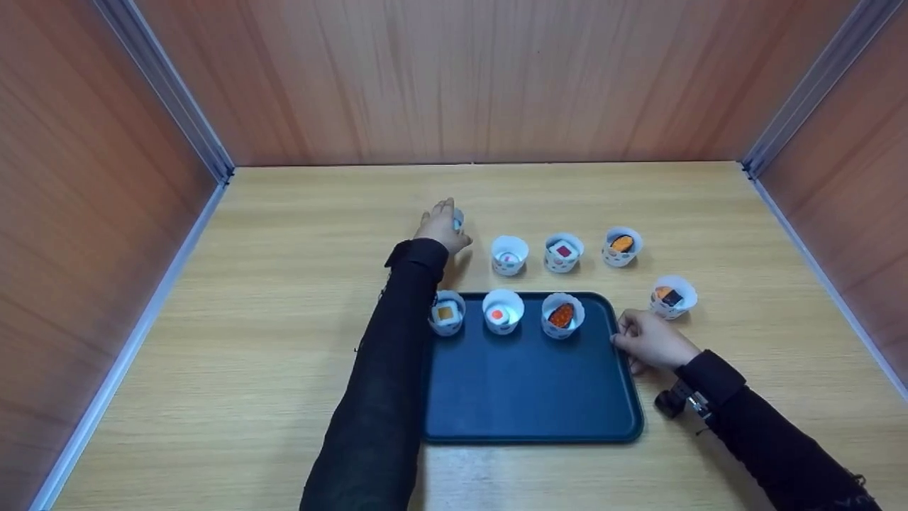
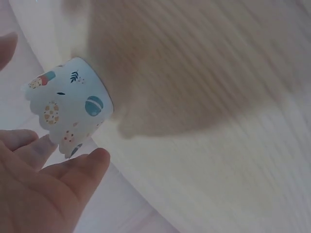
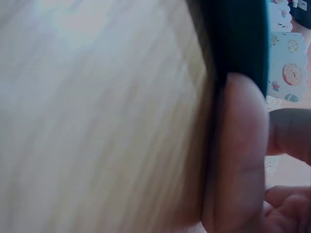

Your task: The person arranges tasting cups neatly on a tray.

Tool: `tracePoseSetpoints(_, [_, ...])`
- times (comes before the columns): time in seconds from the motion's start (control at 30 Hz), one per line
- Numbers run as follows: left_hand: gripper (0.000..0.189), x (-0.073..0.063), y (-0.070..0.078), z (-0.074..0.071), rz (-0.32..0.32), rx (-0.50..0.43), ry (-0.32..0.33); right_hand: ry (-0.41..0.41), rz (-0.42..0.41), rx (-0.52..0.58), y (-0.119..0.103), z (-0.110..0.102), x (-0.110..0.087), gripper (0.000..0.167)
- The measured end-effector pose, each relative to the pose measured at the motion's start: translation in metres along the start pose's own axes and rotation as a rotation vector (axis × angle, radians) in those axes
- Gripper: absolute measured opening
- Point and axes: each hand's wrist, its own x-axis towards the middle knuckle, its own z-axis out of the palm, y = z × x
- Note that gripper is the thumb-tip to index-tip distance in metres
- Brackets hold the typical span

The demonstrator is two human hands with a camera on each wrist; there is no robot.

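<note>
Reaching beyond the far left corner of the tray [image 1: 532, 397], your left hand [image 1: 443, 227] has its fingers set about a paper cup [image 2: 70, 104]; whether they pinch it, I cannot tell. Your right hand [image 1: 654, 341] holds the tray's right rim.

Along the tray's far edge, on its surface, stand three cups: one with a yellow-topped block [image 1: 445, 312], one with a small orange-centred white piece [image 1: 498, 314], one with an orange-red piece [image 1: 562, 316]. Past that edge, to the right of your left hand's cup, you have a row of three more cups [image 1: 561, 266] on the tabletop [image 1: 298, 284]. A further cup [image 1: 665, 310] sits off the far right corner, just beside your right hand. Your left sleeve [image 1: 383, 355] crosses the tray's left side, hiding that edge and part of the nearest cup.

From your head, your left hand covers most of its cup; the left wrist view gives you its printed side and scalloped rim. The right wrist view shows you a digit lying along the tray's outer side, which the head view leaves unclear.

Your left hand's cup points its wide mouth away from the tabletop, its narrower base towards it. The tray's long axis runs left to right before you.
</note>
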Motion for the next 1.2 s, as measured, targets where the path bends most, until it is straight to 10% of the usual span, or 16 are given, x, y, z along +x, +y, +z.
tracePoseSetpoints(0.6, [0.058,-0.024,-0.01,-0.018,0.036,-0.022,0.015,-0.011,-0.023,0.001,-0.002,0.002,0.0,0.013])
tracePoseSetpoints(1.2, [0.061,-0.083,0.024,-0.045,0.359,-0.016,0.063,0.016,0.009,-0.051,-0.003,-0.003,0.005,0.012])
